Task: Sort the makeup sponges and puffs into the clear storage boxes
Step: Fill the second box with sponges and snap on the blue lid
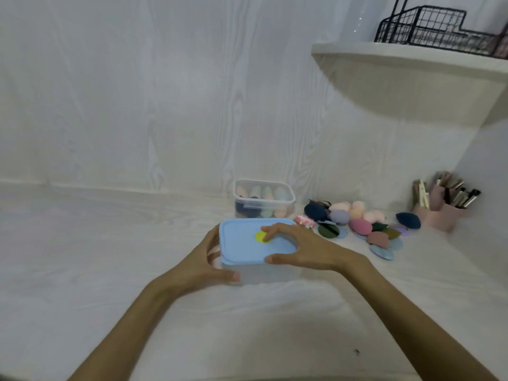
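Observation:
A clear storage box with a light blue lid (242, 243) stands on the white table in front of me. A yellow round spot (259, 237) marks the lid's middle. My left hand (209, 259) grips the box's left side, thumb on the front corner. My right hand (297, 246) lies over the lid's right part, fingers curled on the yellow spot and thumb at the front edge. Behind it stands a second clear box (264, 199), uncovered, filled with several pastel sponges. A pile of loose sponges and flat puffs (365, 224) lies on the table to the right.
A pink holder with brushes and tubes (442, 207) stands at the far right by the wall. Above it a white shelf (406, 59) carries a black wire basket (437, 28). A small pink item (303, 220) lies beside the lidded box.

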The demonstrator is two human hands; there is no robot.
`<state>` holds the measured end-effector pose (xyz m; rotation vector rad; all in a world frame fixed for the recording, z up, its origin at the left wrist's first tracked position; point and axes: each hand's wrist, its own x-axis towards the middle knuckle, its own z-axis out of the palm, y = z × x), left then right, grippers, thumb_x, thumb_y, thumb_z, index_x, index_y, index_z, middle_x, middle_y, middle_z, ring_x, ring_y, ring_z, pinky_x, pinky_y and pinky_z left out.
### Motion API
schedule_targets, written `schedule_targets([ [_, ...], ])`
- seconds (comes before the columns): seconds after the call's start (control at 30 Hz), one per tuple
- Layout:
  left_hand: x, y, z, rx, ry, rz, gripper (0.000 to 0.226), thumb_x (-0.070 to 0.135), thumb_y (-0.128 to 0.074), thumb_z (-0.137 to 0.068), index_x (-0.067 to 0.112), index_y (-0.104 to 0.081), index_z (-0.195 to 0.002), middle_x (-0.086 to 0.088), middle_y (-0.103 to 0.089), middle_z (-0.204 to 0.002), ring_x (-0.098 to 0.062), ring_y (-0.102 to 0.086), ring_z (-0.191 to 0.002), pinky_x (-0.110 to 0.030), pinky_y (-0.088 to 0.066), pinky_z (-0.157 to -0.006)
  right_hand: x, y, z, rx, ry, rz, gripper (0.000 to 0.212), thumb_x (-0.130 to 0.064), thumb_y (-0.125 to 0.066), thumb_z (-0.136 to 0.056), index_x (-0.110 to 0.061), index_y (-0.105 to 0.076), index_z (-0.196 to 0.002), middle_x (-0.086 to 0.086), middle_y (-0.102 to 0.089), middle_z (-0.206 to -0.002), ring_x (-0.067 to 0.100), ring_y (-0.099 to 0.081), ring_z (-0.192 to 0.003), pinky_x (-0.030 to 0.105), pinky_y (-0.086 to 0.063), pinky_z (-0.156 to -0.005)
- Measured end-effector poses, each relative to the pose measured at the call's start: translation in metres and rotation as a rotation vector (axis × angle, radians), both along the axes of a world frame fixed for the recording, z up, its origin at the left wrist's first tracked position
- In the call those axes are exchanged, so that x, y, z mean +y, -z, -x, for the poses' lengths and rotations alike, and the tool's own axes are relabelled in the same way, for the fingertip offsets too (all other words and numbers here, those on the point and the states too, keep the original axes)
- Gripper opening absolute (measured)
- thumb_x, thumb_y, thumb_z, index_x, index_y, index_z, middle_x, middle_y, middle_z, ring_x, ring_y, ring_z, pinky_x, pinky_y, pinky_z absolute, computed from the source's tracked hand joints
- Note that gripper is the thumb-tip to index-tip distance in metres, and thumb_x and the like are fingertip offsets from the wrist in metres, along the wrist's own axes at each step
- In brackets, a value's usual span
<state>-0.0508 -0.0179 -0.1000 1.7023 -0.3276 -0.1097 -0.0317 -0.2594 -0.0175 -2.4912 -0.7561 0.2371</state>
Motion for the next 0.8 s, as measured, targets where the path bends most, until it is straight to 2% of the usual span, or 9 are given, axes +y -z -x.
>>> schedule_targets([
  [0.07,-0.005,0.001,0.002,-0.042,-0.070,-0.067,0.107,0.030,-0.092,-0.043,0.042,-0.036,-0.133,0.023,-0.048,-0.133,0.003,-0.049,-0.121,-0.020,-0.046,-0.094,0.013,-0.001,0.005,-0.137,0.072,0.089,0.047,-0.070,-0.060,-0.070,-0.036,-0.052,-0.102,-0.023,-0.049,-0.129,0.007,-0.045,-0.119,0.030,-0.038,-0.099],
  [0.13,-0.010,0.000,0.005,-0.101,-0.146,-0.094,0.095,0.026,-0.093,-0.045,0.050,-0.040,-0.121,0.034,-0.046,-0.123,0.008,-0.048,-0.115,-0.016,-0.045,-0.090,0.031,0.002,0.016,-0.388,0.059,0.185,0.065,-0.078,-0.057,-0.064,-0.032,-0.051,-0.110,-0.014,-0.054,-0.120,0.012,-0.049,-0.111,0.027,-0.038,-0.091],
  [0.2,-0.011,0.000,0.007,-0.147,-0.163,-0.127,0.089,0.023,-0.092,-0.052,0.051,-0.041,-0.119,0.036,-0.045,-0.121,0.012,-0.046,-0.116,-0.015,-0.042,-0.093,0.050,0.008,0.027,-0.508,-0.051,0.189,0.074,-0.073,-0.060,-0.068,-0.026,-0.051,-0.125,-0.008,-0.056,-0.126,0.014,-0.050,-0.116,0.029,-0.037,-0.100],
  [0.3,-0.007,0.003,0.005,-0.153,-0.108,-0.127,0.096,0.027,-0.092,-0.054,0.039,-0.040,-0.134,0.022,-0.051,-0.132,0.002,-0.049,-0.123,-0.027,-0.043,-0.102,0.073,0.011,0.037,-0.537,-0.135,0.287,0.071,-0.056,-0.048,-0.090,-0.016,-0.031,-0.146,0.003,-0.033,-0.152,0.020,-0.030,-0.140,0.033,-0.023,-0.113],
  [0.43,-0.003,0.005,0.005,-0.124,-0.106,-0.150,0.100,0.036,-0.093,-0.048,0.041,-0.041,-0.133,0.020,-0.056,-0.129,-0.003,-0.053,-0.121,-0.037,-0.046,-0.101,0.081,0.014,0.038,-0.546,-0.119,0.471,0.065,-0.048,-0.027,-0.099,-0.011,-0.013,-0.150,0.007,-0.020,-0.157,0.022,-0.020,-0.144,0.033,-0.019,-0.113],
  [0.5,-0.003,0.004,0.005,-0.123,-0.103,-0.161,0.100,0.034,-0.093,-0.048,0.043,-0.041,-0.132,0.022,-0.058,-0.126,-0.001,-0.056,-0.116,-0.036,-0.049,-0.098,0.081,0.008,0.037,-0.552,-0.104,0.438,0.061,-0.048,-0.026,-0.099,-0.012,-0.023,-0.148,0.009,-0.036,-0.150,0.024,-0.035,-0.137,0.036,-0.031,-0.106],
  [0.6,-0.004,0.003,0.006,-0.119,-0.084,-0.162,0.102,0.033,-0.093,-0.050,0.044,-0.038,-0.135,0.022,-0.057,-0.127,0.000,-0.055,-0.116,-0.033,-0.050,-0.096,0.075,-0.001,0.030,-0.597,-0.094,0.371,0.054,-0.053,-0.027,-0.096,-0.019,-0.040,-0.135,0.001,-0.058,-0.126,0.021,-0.057,-0.109,0.037,-0.045,-0.086],
  [0.7,-0.005,0.003,0.005,-0.094,-0.058,-0.168,0.108,0.041,-0.093,-0.047,0.047,-0.034,-0.137,0.024,-0.053,-0.132,-0.001,-0.051,-0.122,-0.034,-0.046,-0.101,0.063,-0.010,0.023,-0.662,-0.178,0.395,0.044,-0.054,-0.033,-0.096,-0.023,-0.044,-0.126,-0.001,-0.063,-0.108,0.021,-0.060,-0.091,0.032,-0.043,-0.072],
  [0.8,-0.004,0.005,0.003,-0.049,-0.035,-0.153,0.112,0.038,-0.094,-0.047,0.043,-0.031,-0.141,0.024,-0.049,-0.136,0.001,-0.048,-0.125,-0.035,-0.043,-0.105,0.052,-0.030,0.019,-0.613,-0.229,0.430,0.034,-0.041,-0.037,-0.098,-0.021,-0.043,-0.125,0.002,-0.064,-0.102,0.024,-0.061,-0.087,0.031,-0.038,-0.065],
])
